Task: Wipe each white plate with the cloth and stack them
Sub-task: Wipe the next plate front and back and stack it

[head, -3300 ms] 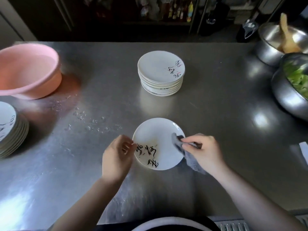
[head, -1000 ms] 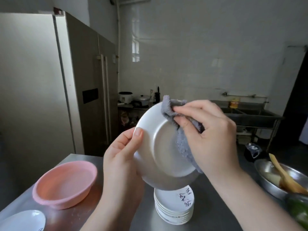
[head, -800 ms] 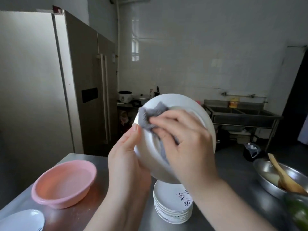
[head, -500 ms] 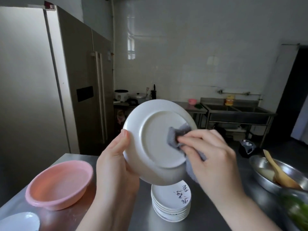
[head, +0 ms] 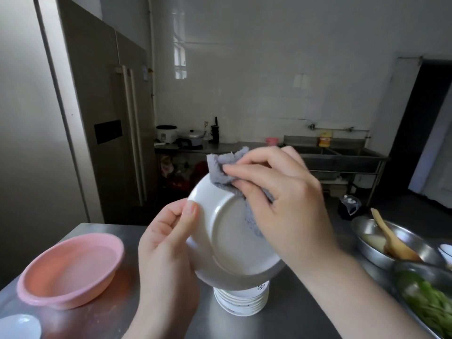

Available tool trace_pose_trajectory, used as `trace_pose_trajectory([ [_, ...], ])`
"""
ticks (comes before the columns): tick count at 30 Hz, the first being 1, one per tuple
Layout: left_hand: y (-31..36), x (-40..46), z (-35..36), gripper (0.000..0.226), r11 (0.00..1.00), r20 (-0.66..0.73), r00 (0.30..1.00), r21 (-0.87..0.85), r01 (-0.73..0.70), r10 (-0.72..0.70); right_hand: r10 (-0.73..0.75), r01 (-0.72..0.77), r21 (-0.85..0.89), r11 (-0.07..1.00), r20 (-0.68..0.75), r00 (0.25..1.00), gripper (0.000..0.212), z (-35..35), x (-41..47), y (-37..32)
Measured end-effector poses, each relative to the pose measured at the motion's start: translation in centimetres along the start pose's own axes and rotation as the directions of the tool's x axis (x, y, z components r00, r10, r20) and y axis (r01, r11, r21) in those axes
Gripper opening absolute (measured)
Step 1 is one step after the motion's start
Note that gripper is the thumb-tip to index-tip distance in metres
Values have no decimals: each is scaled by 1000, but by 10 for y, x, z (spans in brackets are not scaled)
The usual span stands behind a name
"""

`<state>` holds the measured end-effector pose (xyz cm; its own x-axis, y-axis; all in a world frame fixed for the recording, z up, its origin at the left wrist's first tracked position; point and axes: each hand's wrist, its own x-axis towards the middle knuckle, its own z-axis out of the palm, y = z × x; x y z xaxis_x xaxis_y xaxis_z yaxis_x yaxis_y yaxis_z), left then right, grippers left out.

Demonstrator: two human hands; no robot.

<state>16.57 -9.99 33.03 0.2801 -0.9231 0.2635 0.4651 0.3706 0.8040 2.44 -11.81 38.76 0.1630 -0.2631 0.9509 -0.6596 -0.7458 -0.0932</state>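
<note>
A white plate [head: 227, 243] is lifted upright in front of me with its underside facing me. My left hand [head: 166, 250] grips its left rim, thumb on the back. My right hand [head: 281, 204] holds a grey cloth [head: 225, 167] and presses it against the plate's upper right rim. Below, partly hidden by the held plate, a stack of white plates [head: 242, 302] with black lettering stands on the steel table [head: 117, 321]. Another white plate [head: 17, 326] shows at the bottom left corner.
A pink basin [head: 68, 270] sits on the table at the left. On the right are a metal bowl with a wooden spoon [head: 391, 241] and a bowl of green vegetables [head: 430, 304]. A tall fridge [head: 105, 123] stands behind on the left, a sink counter [head: 342, 152] at the back.
The plate went from flat on the table to upright, back towards me. Since half a second ago my right hand moved the cloth from the plate's middle up to its upper rim.
</note>
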Motion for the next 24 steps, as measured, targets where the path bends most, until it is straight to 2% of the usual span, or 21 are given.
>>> trace_pose_trajectory([
  [1, 2, 0, -1, 16, 1000, 9, 1000, -4, -12, 12, 22, -22, 6, 1000, 5, 1000, 17, -2, 2, 4],
  [4, 8, 4, -8, 14, 999, 13, 999, -30, -38, 39, 264, -258, 82, 962, -60, 963, 19, -16, 3, 22],
  [5, 8, 4, -9, 14, 999, 15, 999, -25, -40, 41, 293, -286, 95, 954, -76, 953, 19, -18, 2, 24],
  [9, 4, 4, -8, 14, 1000, 57, 998, 2, -15, 15, 97, -96, 67, 993, -11, 995, 18, -4, -3, 11],
  [10, 3, 6, -9, 15, 1000, 59, 998, 0, 1, -1, 92, -91, 80, 993, -7, 996, 18, -5, -3, 15],
  [13, 2, 12, -13, 26, 994, 53, 995, -59, 87, -84, 225, -219, 145, 965, -28, 974, 19, -12, -10, 38],
  [15, 0, 16, -11, 35, 984, -10, 991, -118, 132, -134, 323, -310, 188, 932, -42, 945, 21, -10, -27, 48],
  [18, -5, 19, -2, 31, 947, -98, 969, -254, 197, -228, 477, -440, 229, 868, -137, 868, 25, 8, -61, 48],
  [21, -8, 23, 9, 29, 901, -161, 939, -369, 229, -304, 481, -438, 215, 873, -232, 845, 21, 27, -93, 37],
  [24, -8, 24, 16, 30, 864, -180, 924, -448, 229, -338, 382, -356, 147, 923, -232, 895, 16, 41, -108, 17],
])
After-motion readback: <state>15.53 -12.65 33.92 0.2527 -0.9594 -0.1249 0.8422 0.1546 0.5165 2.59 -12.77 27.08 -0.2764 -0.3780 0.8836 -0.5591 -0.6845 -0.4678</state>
